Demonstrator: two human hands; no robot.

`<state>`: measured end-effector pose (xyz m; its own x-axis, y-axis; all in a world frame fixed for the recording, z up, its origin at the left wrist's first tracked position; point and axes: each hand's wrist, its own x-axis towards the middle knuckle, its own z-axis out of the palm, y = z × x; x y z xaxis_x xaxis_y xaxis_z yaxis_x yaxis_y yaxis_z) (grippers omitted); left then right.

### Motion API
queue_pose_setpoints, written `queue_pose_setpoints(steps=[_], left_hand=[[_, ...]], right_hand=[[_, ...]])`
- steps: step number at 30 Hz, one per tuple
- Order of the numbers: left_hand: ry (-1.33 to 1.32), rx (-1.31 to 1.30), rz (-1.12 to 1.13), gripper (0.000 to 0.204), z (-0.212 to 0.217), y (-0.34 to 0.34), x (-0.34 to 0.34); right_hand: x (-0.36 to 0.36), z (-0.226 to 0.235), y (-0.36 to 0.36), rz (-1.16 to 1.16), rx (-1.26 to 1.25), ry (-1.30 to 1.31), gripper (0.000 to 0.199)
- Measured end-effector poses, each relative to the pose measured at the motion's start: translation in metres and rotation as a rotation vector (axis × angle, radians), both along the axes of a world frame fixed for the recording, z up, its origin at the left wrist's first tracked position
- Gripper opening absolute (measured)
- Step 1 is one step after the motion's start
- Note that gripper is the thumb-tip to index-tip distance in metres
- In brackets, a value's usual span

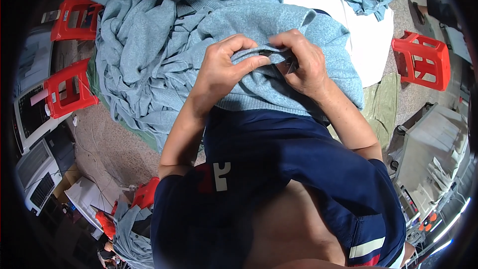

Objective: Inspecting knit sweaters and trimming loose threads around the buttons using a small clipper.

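The soft light-blue knitted sweater (pixel 279 77) lay on the person's lap. The left hand (pixel 224 65) pinched a fold of it tight. The right hand (pixel 303 62) was closed on a small dark tool (pixel 290 65) beside that fold. This looked like trimming; next, the fold needed holding steady.

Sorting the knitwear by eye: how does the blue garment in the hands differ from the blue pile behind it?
The garment lies draped over the lap, pinched by the left hand and right hand; the pile lies crumpled and untouched. The garment is one piece; the pile holds many. Both are light blue knit.
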<state>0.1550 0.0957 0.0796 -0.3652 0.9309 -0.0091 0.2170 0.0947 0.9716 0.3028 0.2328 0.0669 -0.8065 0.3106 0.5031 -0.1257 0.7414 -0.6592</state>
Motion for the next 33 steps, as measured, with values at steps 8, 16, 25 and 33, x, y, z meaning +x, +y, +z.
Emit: queue_pose_setpoints(steps=[8,16,25,33], left_hand=[[0.297,0.175,0.091,0.019,0.003,0.0,0.011],[0.368,0.234,0.091,0.02,0.003,-0.002,0.017],[0.791,0.227,0.217,0.015,-0.004,-0.004,0.026],[0.592,0.215,0.279,0.019,-0.046,-0.033,-0.002]], right_hand=[[-0.003,-0.002,-0.01,-0.113,-0.105,0.023,0.033],[-0.001,-0.004,-0.014,-0.12,0.027,0.16,0.033],[-0.001,-0.004,-0.014,0.01,0.116,0.185,0.021],[0.019,-0.007,0.018,-0.133,0.103,-0.022,0.027]])
